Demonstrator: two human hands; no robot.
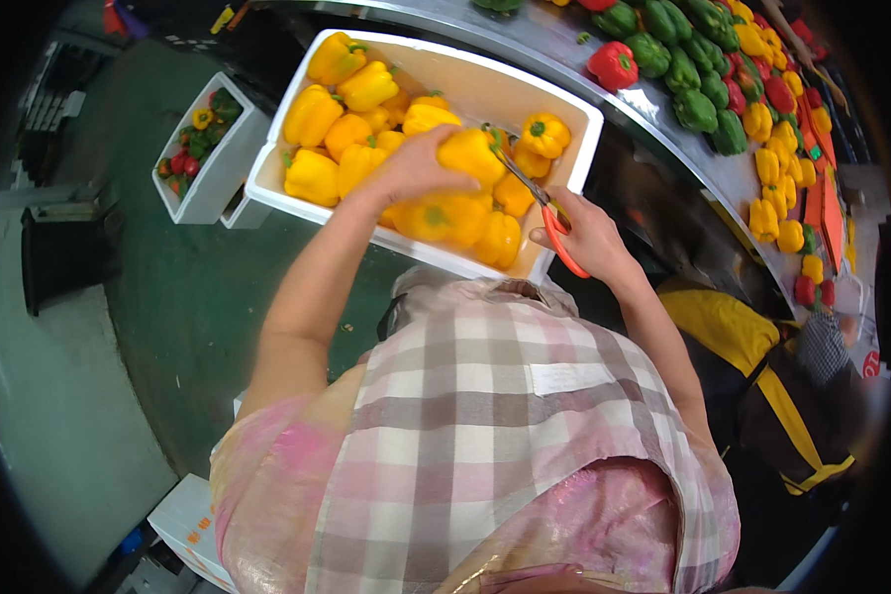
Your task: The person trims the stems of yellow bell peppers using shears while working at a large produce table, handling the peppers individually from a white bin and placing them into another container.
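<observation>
My left hand [425, 165] grips a yellow bell pepper [469, 157] by its side, above the others in a white foam box [482, 56]. In my right hand [588, 232] is a pair of scissors [562, 249] with orange-red handles. Their blades reach the green stem [494, 138] of the held pepper; whether they are closed around it cannot be made out. Many yellow peppers [313, 116] fill the left and middle of the box, and another one [546, 135] lies at its right end. Part of the pepper pile is hidden beneath my hands.
A metal table [683, 160] beyond the box bears green peppers [695, 110], a red pepper [613, 65] and yellow ones [763, 220]. On the left, a second foam box [215, 182] of mixed peppers stands above the green floor [193, 297]. A person in a dark and yellow garment [720, 319] is at right.
</observation>
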